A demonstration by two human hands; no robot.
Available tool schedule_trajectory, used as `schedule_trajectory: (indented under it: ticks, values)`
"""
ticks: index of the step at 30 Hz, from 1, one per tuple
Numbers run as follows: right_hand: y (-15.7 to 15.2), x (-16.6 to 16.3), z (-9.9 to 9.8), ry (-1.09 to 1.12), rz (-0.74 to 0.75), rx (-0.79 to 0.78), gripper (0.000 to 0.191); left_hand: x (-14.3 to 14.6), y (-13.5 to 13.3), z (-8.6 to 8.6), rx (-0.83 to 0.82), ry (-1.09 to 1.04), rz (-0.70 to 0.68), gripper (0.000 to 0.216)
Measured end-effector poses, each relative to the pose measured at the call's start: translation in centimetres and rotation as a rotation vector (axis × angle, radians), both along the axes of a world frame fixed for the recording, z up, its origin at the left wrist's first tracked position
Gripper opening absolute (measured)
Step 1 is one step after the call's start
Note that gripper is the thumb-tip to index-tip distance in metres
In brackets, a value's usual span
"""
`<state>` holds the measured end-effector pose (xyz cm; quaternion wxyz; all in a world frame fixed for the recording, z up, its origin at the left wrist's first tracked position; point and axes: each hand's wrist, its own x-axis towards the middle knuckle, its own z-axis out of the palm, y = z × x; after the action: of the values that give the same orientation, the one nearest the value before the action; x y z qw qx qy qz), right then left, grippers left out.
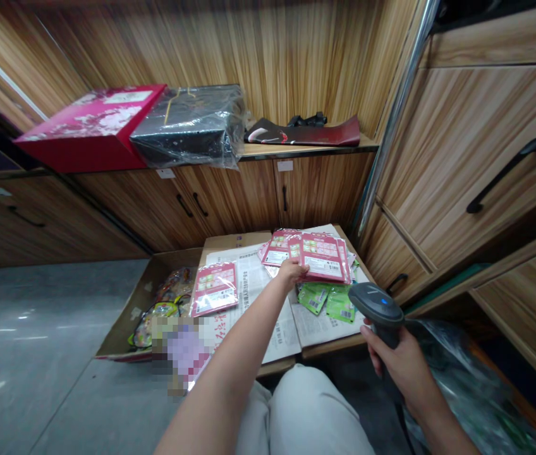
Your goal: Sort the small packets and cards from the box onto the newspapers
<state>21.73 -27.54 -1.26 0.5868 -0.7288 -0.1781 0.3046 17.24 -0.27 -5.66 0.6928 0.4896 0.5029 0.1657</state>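
My right hand (403, 363) is wrapped around the handle of a dark grey barcode scanner (375, 306), which has a blue light on top and a cable hanging below. My left hand (292, 272) reaches forward, its thumb and fingers pinching the edge of a pink printed packet (323, 256). Other pink packets (280, 246) lie under and beside it. Green packets (314, 297) are just below this pile, partly covered. A separate pink packet (215, 287) lies further left on newspaper (277, 332).
An open cardboard box (121, 332) with bagged items stands at left. A pink box (97, 120) and a plastic-wrapped black box (187, 123) sit on the shelf behind. Wooden cabinets (476, 126) rise at right, above clear plastic bags (467, 373). A pixelated patch hides part of the lower left.
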Motion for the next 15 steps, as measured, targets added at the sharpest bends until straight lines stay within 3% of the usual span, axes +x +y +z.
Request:
schedule_trajectory:
  ticks: [3, 15]
  values:
    - [0.2, -0.4, 0.2, -0.020, 0.004, 0.011, 0.041, -1.3, 0.5, 0.5, -0.087, -0.106, 0.022, 0.030]
    - [2.1, -3.3, 0.5, -0.050, 0.022, -0.030, 0.035, -7.4, 0.2, 0.3, 0.197, -0.290, 0.086, 0.036]
